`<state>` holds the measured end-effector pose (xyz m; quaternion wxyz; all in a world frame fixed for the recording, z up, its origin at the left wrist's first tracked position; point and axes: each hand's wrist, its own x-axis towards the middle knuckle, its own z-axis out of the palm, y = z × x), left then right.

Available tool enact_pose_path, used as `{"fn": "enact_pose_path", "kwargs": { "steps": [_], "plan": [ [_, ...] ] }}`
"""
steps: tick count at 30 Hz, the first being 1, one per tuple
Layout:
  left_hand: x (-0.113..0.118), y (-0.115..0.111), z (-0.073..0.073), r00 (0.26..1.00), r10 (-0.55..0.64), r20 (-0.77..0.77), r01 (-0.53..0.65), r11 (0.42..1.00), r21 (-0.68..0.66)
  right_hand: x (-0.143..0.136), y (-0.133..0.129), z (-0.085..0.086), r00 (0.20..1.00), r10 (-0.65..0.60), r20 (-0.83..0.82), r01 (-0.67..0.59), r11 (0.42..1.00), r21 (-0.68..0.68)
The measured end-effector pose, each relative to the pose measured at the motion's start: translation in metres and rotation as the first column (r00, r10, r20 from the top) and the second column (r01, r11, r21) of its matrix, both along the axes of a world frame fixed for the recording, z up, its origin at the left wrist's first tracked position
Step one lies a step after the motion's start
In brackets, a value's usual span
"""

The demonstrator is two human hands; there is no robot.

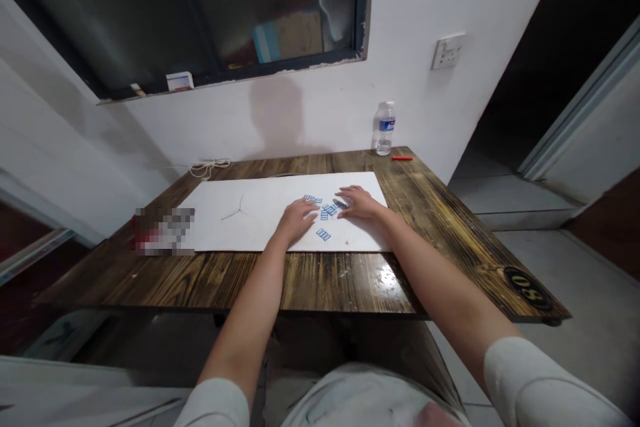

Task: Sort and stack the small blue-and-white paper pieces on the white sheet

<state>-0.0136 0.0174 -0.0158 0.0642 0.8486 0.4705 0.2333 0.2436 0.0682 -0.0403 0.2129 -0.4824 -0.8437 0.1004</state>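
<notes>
Head view: blue-striped pieces (pixel 327 209) lie on white board (pixel 270 207), mostly between left hand (pixel 297 219) and right hand (pixel 359 202), apparently for two-sided access. Left grip: loosely spread, nothing visibly held. Right grip: spread; hold underneath cannot be told.

The bench (pixel 333 280) is dimly lit; glare (pixel 387 277) is thrown nearer than the fingers (pixel 349 190), soft shadow (pixel 277 113) is cast beyond them, and outer edges are stretched.

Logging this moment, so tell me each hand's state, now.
Left hand: open, by the blue-edged pieces; nothing visibly held.
Right hand: open, loosely curved by them; whether it grips one cannot be told.
</notes>
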Motion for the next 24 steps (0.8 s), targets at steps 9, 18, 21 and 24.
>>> {"fn": "enact_pose_path", "kwargs": {
  "steps": [9, 18, 21, 24],
  "plan": [
    [0.010, -0.012, 0.002, 0.933, -0.208, -0.295, 0.160, 0.971, -0.180, -0.019, -0.008, -0.002, 0.994, -0.100, 0.046, 0.099, 0.995, 0.027],
    [0.012, -0.013, 0.006, 0.930, -0.187, -0.315, 0.136, 0.974, -0.179, -0.020, -0.009, -0.003, 0.978, -0.210, 0.013, 0.210, 0.978, 0.008],
    [0.013, -0.014, 0.007, 0.935, -0.183, -0.304, 0.142, 0.978, -0.151, -0.018, -0.007, -0.004, 0.971, -0.239, -0.008, 0.239, 0.971, 0.009],
    [0.014, -0.015, 0.008, 0.942, -0.177, -0.284, 0.151, 0.982, -0.111, -0.017, -0.007, -0.003, 0.980, -0.194, -0.030, 0.195, 0.980, 0.026]
  ]
}}
